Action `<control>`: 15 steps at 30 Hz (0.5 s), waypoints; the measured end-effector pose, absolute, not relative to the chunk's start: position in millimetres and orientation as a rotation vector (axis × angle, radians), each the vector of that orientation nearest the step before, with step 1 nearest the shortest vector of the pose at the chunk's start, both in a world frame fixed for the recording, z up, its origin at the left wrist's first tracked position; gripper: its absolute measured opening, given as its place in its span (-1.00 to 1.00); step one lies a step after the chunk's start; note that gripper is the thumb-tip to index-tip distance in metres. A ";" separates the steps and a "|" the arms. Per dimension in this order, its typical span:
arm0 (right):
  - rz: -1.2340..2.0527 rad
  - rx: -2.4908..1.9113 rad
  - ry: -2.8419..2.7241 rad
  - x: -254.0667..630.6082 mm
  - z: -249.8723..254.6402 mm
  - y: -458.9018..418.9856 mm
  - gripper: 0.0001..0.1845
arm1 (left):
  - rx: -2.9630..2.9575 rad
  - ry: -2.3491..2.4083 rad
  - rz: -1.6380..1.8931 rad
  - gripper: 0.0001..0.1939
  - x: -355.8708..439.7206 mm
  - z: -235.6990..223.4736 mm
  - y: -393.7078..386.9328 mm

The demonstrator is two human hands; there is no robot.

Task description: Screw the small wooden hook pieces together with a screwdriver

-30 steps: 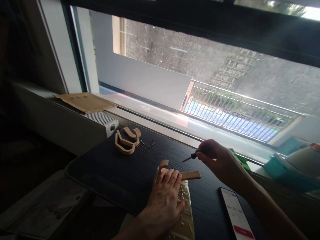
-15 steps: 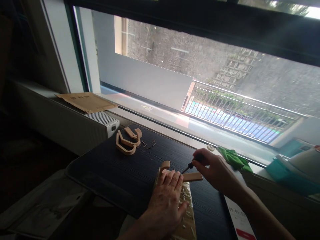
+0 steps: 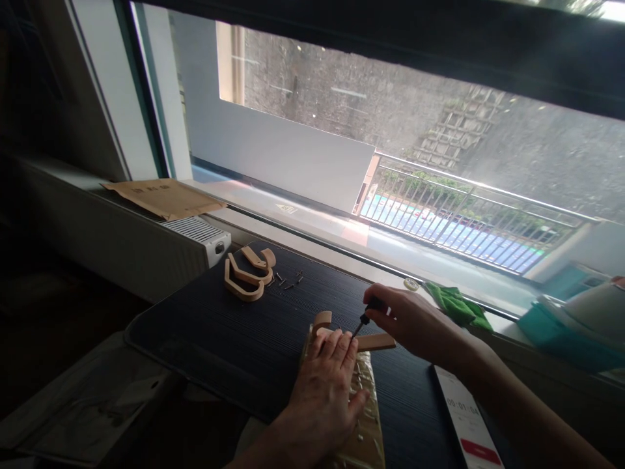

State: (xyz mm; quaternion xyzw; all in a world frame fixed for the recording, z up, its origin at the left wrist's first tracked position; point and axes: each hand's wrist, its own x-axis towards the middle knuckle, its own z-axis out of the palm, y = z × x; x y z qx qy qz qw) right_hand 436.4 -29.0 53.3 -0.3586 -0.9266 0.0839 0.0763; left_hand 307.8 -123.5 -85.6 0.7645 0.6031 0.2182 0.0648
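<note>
My left hand point(image 3: 325, 384) lies over a pale wooden hook point(image 3: 377, 342), holding it down on a block wrapped in clear tape point(image 3: 367, 426). The hook's curled end rises left of my fingertips, and its straight end sticks out to the right; the middle is hidden by my fingers. In my right hand point(image 3: 407, 319) is a small screwdriver with a black handle point(image 3: 364, 319), closed between thumb and fingers. The shaft slants down to the hook beside my left fingertips. Whether the tip sits in a screw I cannot tell.
More wooden hooks point(image 3: 244, 293) lie at the table's far left, beside several loose screws point(image 3: 289, 285). A phone with a running timer point(image 3: 466, 417) rests at right. On the sill are a green cloth point(image 3: 456, 306) and a tape roll point(image 3: 411, 284). A brown envelope point(image 3: 168, 197) tops the radiator.
My right hand has shifted a little left and up, and the screwdriver now stands steeper. My left hand keeps its place on the hook. The whole view has moved slightly.
</note>
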 end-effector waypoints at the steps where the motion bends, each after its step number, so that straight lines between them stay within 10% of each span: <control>1: 0.246 -1.071 -2.809 434.2 55.9 -27.8 -0.85 | 2.305 1.819 0.655 -0.35 307.7 -84.6 -123.3; 15: 0.149 -1.141 -2.937 419.0 64.2 -15.2 -0.85 | 2.310 1.820 0.631 -0.33 307.8 -83.7 -123.7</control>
